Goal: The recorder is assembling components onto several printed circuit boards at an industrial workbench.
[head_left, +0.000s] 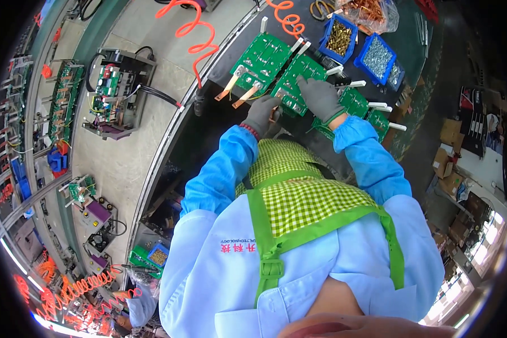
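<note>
Boards, four of them, green with pale posts, lie in a row on the dark bench (408, 53). Gloved right hand (324, 100) rests on the second board from the left (288, 84), forefinger extended; whether the other fingers grip is unclear. Left hand (261, 115) curls at its near edge; I cannot tell what it clamps. Two copper strips (226, 88) jut from the leftmost board (262, 61). Far right, two blue bins (356, 63) hold small metal parts. Left, a pale grey surface (169, 62) carries a framed device (118, 93); right, cardboard boxes (450, 132).
</note>
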The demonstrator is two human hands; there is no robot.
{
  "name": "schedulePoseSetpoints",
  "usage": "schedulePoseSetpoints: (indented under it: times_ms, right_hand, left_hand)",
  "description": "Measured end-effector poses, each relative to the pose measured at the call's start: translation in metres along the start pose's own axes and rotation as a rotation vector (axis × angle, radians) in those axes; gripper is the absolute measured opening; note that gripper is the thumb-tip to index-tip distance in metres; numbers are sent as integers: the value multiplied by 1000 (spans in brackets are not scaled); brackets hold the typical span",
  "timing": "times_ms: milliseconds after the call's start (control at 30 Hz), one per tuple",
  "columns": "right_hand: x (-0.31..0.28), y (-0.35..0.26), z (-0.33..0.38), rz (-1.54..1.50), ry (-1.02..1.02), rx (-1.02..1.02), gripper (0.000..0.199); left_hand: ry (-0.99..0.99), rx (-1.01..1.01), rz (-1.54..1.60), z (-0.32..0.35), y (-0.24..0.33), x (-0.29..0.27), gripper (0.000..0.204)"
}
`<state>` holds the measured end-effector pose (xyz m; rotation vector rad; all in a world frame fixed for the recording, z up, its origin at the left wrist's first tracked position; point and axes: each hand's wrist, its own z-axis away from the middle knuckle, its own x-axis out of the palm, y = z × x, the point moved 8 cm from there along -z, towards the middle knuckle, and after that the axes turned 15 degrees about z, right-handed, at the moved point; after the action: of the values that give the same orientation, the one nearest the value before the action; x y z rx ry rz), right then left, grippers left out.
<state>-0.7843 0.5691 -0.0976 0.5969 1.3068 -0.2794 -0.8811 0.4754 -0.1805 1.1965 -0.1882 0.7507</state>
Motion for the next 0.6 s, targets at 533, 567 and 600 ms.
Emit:
schedulePoseSetpoints:
  times_ms: [533, 567, 600]
  right_hand:
    - [27, -20, 4, -1178, -164, 420, 27]
    - [32, -27, 4, -1260, -149, 409, 28]
    - [33, -29, 3, -1262, -118, 381, 28]
  left_hand:
    - [58, -376, 347, 0, -24, -4, 12]
    - [48, -368, 400, -2, -27, -5, 12]
    - [61, -378, 390, -3, -31, -8, 12]
